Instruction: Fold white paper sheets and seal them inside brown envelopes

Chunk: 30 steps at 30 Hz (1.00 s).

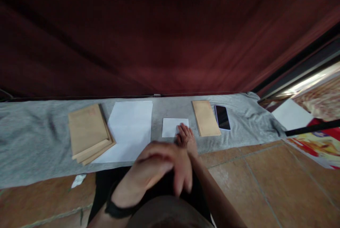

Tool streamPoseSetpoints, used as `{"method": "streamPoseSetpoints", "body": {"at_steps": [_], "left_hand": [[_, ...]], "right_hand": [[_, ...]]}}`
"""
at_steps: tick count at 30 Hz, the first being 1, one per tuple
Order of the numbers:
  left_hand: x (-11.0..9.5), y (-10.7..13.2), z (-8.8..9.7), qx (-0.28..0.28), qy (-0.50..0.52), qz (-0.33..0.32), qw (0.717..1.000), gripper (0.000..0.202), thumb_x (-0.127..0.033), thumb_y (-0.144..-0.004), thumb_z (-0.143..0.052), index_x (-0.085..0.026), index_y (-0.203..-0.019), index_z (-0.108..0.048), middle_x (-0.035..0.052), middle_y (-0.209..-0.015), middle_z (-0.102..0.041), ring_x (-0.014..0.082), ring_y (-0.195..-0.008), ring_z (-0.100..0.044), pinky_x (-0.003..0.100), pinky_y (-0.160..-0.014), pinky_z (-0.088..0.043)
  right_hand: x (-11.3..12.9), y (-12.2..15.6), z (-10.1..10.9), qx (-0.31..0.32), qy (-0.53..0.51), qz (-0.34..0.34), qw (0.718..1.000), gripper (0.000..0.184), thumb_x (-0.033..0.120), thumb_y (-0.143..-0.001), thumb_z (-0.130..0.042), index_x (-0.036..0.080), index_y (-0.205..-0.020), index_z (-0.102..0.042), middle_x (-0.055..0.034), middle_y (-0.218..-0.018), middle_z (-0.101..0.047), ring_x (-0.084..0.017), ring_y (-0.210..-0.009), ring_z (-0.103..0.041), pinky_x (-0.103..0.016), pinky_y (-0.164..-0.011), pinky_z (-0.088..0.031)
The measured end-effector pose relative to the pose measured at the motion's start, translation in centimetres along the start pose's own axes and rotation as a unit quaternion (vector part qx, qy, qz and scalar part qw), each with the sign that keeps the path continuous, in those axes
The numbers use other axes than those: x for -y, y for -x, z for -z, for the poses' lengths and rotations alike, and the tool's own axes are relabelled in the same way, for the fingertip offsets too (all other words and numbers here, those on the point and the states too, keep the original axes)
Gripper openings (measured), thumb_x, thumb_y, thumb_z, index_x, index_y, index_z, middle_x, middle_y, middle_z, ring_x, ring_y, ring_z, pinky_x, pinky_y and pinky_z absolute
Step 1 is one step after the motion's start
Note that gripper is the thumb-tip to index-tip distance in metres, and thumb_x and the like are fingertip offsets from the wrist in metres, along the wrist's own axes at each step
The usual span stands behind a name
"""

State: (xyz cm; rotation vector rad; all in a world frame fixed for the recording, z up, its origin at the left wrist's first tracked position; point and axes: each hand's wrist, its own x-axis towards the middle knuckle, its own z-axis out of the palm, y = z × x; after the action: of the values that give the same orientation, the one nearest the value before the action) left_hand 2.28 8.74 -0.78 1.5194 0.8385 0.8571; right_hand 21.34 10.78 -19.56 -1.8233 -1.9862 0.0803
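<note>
My right hand (186, 138) reaches forward, its fingers lying flat on the near right corner of a small folded white paper (172, 126) on the grey cloth (34, 139). Closer to me, my left hand (159, 171) hovers above my lap. It wears a black wristband, is a little blurred, and its fingers hang loose and apart with nothing in them. A larger white sheet (130, 128) lies left of the small paper. A stack of brown envelopes (89, 132) lies further left. A single brown envelope (205, 117) sits right of the small paper.
A dark phone (222, 117) lies beside the single envelope. Dark red fabric (164, 33) hangs behind the cloth. Brown floor tiles (265, 182) stretch to the right, with a white sheet (290, 114) and colourful printed material (318, 146) at the far right. A paper scrap (78, 180) lies near left.
</note>
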Motion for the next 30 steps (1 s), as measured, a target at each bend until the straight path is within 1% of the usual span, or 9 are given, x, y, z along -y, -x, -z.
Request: {"method": "streamPoseSetpoints", "body": {"at_steps": [2, 4, 7, 9, 12, 16, 23, 28, 30], "left_hand": [[3.9, -3.9, -1.4, 0.001, -0.069, -0.004, 0.998, 0.036, -0.040, -0.100, -0.041, -0.017, -0.108, -0.068, 0.0113, -0.114, -0.071, 0.0268, -0.112, -0.065, 0.045, -0.099, -0.052], [8.7, -6.6, -2.6, -0.053, -0.223, -0.006, 0.973, 0.042, -0.035, -0.099, -0.036, -0.012, -0.125, -0.060, 0.0163, -0.133, -0.063, 0.0279, -0.127, -0.056, 0.049, -0.109, -0.044], [14.7, -8.2, -3.6, -0.034, -0.411, -0.024, 0.911, 0.050, -0.030, -0.100, -0.032, -0.006, -0.141, -0.046, 0.0197, -0.151, -0.046, 0.0276, -0.145, -0.036, 0.051, -0.119, -0.031], [17.0, -8.3, -3.6, -0.020, -0.483, -0.048, 0.874, 0.052, -0.030, -0.101, -0.028, -0.006, -0.146, -0.041, 0.0174, -0.156, -0.040, 0.0252, -0.149, -0.029, 0.048, -0.121, -0.027], [18.0, -8.5, -3.4, -0.011, -0.544, -0.051, 0.838, 0.054, -0.033, -0.103, -0.026, -0.007, -0.149, -0.039, 0.0135, -0.158, -0.037, 0.0233, -0.151, -0.025, 0.046, -0.124, -0.022], [18.1, -8.8, -3.0, -0.024, -0.583, -0.026, 0.811, 0.060, -0.040, -0.102, -0.028, -0.006, -0.152, -0.035, 0.0143, -0.160, -0.032, 0.0244, -0.152, -0.021, 0.046, -0.124, -0.019], [18.9, -7.9, -2.1, -0.076, -0.599, 0.001, 0.797, 0.064, -0.040, -0.101, -0.030, -0.002, -0.153, -0.030, 0.0178, -0.161, -0.029, 0.0272, -0.151, -0.022, 0.046, -0.123, -0.022], [19.1, -7.4, -1.6, -0.111, -0.603, 0.018, 0.789, 0.061, -0.031, -0.100, -0.030, -0.001, -0.153, -0.029, 0.0184, -0.160, -0.031, 0.0277, -0.151, -0.022, 0.048, -0.122, -0.023], [19.1, -7.3, -1.6, -0.116, -0.604, 0.019, 0.788, 0.060, -0.029, -0.099, -0.030, -0.001, -0.153, -0.029, 0.0181, -0.160, -0.032, 0.0277, -0.151, -0.022, 0.049, -0.122, -0.023]], "right_hand": [[0.0, -0.2, 0.0, 0.001, -0.014, -0.007, 1.000, 0.045, 0.025, -0.100, -0.043, 0.013, -0.143, -0.051, -0.0126, -0.151, -0.049, -0.025, -0.141, -0.042, -0.045, -0.119, -0.028], [0.1, -0.4, -0.2, -0.002, -0.017, -0.014, 1.000, 0.046, 0.021, -0.098, -0.042, 0.012, -0.142, -0.051, -0.0132, -0.149, -0.050, -0.025, -0.140, -0.042, -0.046, -0.119, -0.028], [0.1, -0.8, -0.6, -0.001, -0.013, -0.011, 1.000, 0.049, 0.017, -0.096, -0.039, 0.011, -0.144, -0.048, -0.0139, -0.150, -0.050, -0.024, -0.141, -0.041, -0.046, -0.119, -0.027], [0.0, -1.1, -0.9, 0.006, -0.009, -0.008, 1.000, 0.051, 0.016, -0.096, -0.037, 0.010, -0.146, -0.046, -0.0140, -0.151, -0.049, -0.023, -0.142, -0.040, -0.044, -0.119, -0.027], [-0.3, -1.4, -1.1, 0.017, 0.006, -0.007, 1.000, 0.053, 0.018, -0.098, -0.034, 0.009, -0.150, -0.040, -0.0139, -0.153, -0.045, -0.023, -0.144, -0.037, -0.044, -0.119, -0.027], [-0.6, -1.9, -1.1, 0.023, 0.034, -0.011, 0.999, 0.052, 0.023, -0.101, -0.034, 0.012, -0.151, -0.040, -0.0130, -0.155, -0.042, -0.024, -0.146, -0.034, -0.045, -0.119, -0.026], [-1.2, -2.4, -1.4, -0.031, 0.059, -0.058, 0.996, 0.053, 0.033, -0.104, -0.033, 0.008, -0.151, -0.038, -0.0178, -0.154, -0.043, -0.027, -0.145, -0.036, -0.048, -0.117, -0.029], [-1.4, -2.2, -1.0, -0.047, 0.077, -0.102, 0.991, 0.052, 0.030, -0.105, -0.032, 0.005, -0.150, -0.039, -0.0204, -0.154, -0.041, -0.029, -0.143, -0.038, -0.049, -0.115, -0.032], [-0.9, -2.0, -0.8, -0.050, 0.079, -0.094, 0.991, 0.051, 0.027, -0.104, -0.032, 0.005, -0.150, -0.039, -0.0201, -0.156, -0.038, -0.029, -0.145, -0.035, -0.050, -0.116, -0.031]]}}
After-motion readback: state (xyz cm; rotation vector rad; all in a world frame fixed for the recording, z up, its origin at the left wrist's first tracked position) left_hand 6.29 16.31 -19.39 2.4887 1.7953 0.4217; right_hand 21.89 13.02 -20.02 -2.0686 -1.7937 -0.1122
